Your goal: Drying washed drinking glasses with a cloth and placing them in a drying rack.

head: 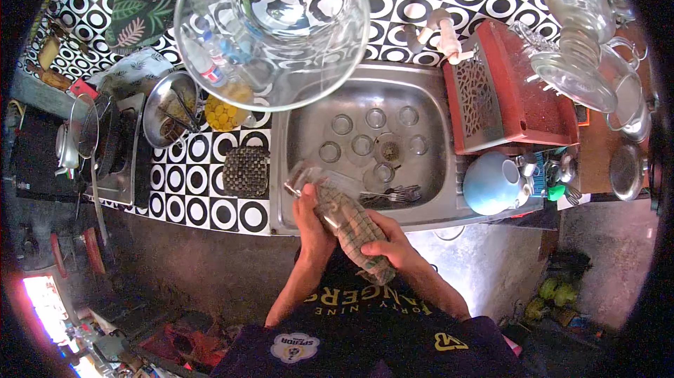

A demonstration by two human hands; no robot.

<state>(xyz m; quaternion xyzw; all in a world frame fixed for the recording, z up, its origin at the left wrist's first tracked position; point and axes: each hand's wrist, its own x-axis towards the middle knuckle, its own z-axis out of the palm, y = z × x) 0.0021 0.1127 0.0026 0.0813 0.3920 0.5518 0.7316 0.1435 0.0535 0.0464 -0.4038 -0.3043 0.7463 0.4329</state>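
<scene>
Just over the near edge of the sink, my left hand point(313, 220) holds the mouth end of a clear bottle or tall glass vessel point(337, 214), tilted. A checked cloth point(358, 235) is wrapped around its lower part, and my right hand point(392, 243) grips it through that cloth. In the stainless steel sink point(363, 93), several small round glasses point(375, 118) stand about the drain strainer point(390, 152). Several forks point(403, 194) lie at the basin's near right side. A second clear vessel, partly hidden behind the held one, cannot be told apart well.
A large clear glass bowl point(337, 98) looms at the sink's far left. Right of the sink are a red dish rack point(542, 114) and a light-blue bowl point(487, 183). A woven pad point(246, 171), a metal pan point(171, 109) and a stove point(118, 162) sit left.
</scene>
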